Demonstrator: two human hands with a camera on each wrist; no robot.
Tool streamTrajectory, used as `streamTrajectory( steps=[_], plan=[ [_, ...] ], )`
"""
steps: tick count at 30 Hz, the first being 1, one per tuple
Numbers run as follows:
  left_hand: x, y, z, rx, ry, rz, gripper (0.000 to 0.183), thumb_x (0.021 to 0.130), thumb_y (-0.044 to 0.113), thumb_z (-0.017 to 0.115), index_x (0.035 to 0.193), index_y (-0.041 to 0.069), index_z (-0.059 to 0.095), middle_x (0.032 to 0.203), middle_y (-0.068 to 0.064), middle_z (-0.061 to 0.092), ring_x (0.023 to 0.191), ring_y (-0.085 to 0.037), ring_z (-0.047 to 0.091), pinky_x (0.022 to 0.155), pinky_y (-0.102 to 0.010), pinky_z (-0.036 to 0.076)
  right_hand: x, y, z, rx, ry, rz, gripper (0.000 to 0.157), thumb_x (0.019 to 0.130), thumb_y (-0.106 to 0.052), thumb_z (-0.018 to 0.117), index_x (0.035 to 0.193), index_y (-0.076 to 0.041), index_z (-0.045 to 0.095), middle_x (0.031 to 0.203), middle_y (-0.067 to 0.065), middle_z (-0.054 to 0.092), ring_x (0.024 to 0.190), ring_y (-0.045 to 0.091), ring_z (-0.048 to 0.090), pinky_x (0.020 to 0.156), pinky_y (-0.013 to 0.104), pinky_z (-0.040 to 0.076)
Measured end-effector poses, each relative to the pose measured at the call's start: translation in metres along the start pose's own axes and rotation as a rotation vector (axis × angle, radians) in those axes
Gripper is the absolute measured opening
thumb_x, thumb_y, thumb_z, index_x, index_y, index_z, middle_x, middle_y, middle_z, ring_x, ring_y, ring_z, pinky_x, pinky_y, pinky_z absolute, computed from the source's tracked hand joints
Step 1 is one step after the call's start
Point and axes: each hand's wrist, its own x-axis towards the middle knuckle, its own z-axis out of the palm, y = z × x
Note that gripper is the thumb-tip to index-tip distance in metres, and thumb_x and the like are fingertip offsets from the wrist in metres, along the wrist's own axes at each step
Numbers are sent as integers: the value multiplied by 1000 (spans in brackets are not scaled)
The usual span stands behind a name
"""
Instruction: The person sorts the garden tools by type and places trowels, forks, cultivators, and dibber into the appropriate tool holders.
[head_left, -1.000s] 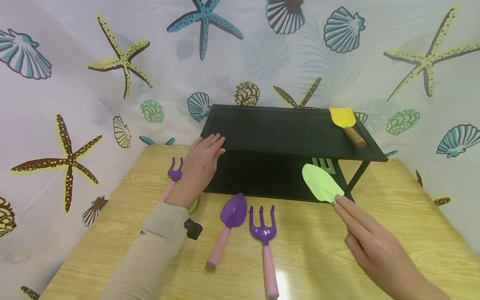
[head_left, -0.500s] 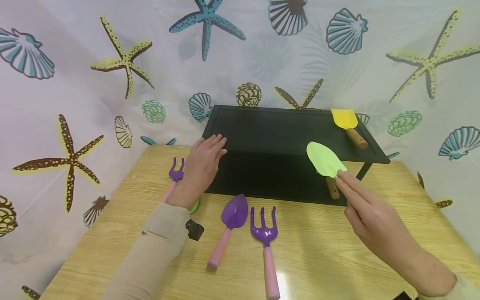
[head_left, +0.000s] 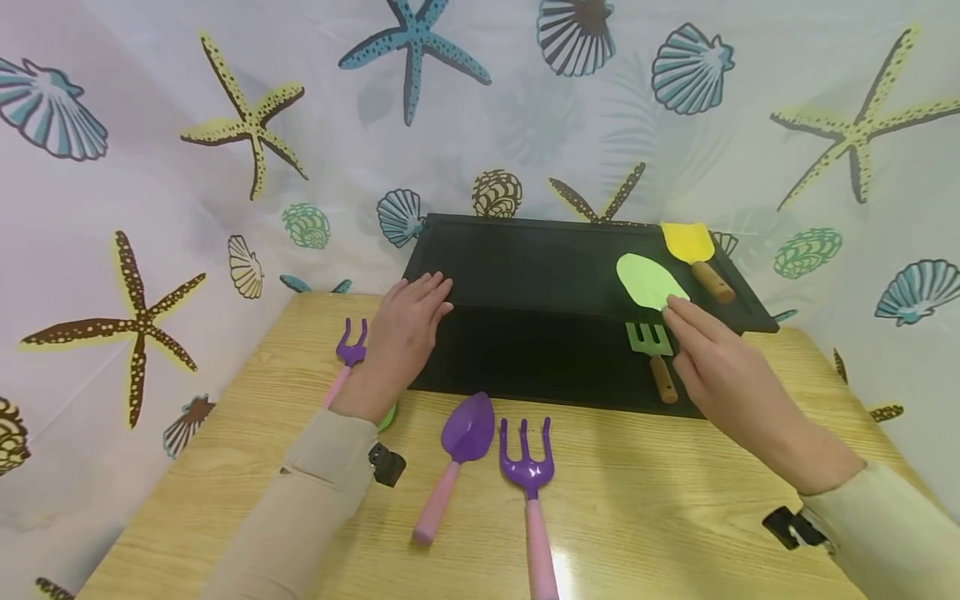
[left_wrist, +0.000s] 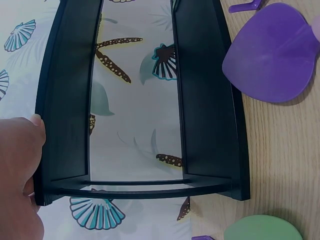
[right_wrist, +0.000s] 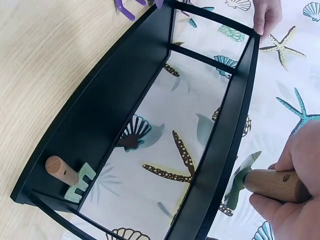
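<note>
My left hand (head_left: 401,342) rests on the left front corner of a two-tier black shelf (head_left: 525,258); the left wrist view shows it on the outer side of the top board. With my right hand (head_left: 738,379) I hold a light green trowel (head_left: 647,280) above the right part of the top tier. In the right wrist view its wooden handle (right_wrist: 272,184) lies between my thumb and fingers. A yellow shovel (head_left: 688,242) with a wooden handle lies at the right end of the top tier. Below it, a green hand rake (head_left: 651,340) lies on the lower tier.
On the wooden table (head_left: 622,492) lie a purple trowel (head_left: 468,429) and a purple hand fork (head_left: 527,469), both pink-handled. Another purple fork (head_left: 350,350) and a green piece (head_left: 387,417) are partly hidden by my left arm. A shell-printed cloth (head_left: 525,108) hangs behind.
My right hand has raised the green trowel from in front of the lower tier to above the top tier. The left hand has stayed at the shelf's left corner.
</note>
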Motion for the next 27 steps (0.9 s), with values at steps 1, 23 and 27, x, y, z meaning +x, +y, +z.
streamTrajectory(
  steps=[1,23,27],
  plan=[
    [0,0,0,1,5,2,38,102,24,55,135,6,61,138,-12,61,134,-26,55,118,-46,37,3,2,1,0,-4,-2,52,79,14,66,130,13,57,139,29,54,123,44,56,88,56,55],
    [-2,0,0,36,-10,-5,38,102,25,54,135,7,61,139,-11,61,134,-25,54,118,-45,37,59,26,28,-40,-192,68,37,94,5,52,129,19,51,140,37,47,129,50,48,97,57,51],
    [-2,1,0,25,6,5,37,102,24,54,134,6,62,138,-11,61,133,-27,55,118,-45,37,68,28,33,-53,-213,85,35,95,4,51,127,19,52,139,37,48,130,49,48,98,57,50]
  ],
)
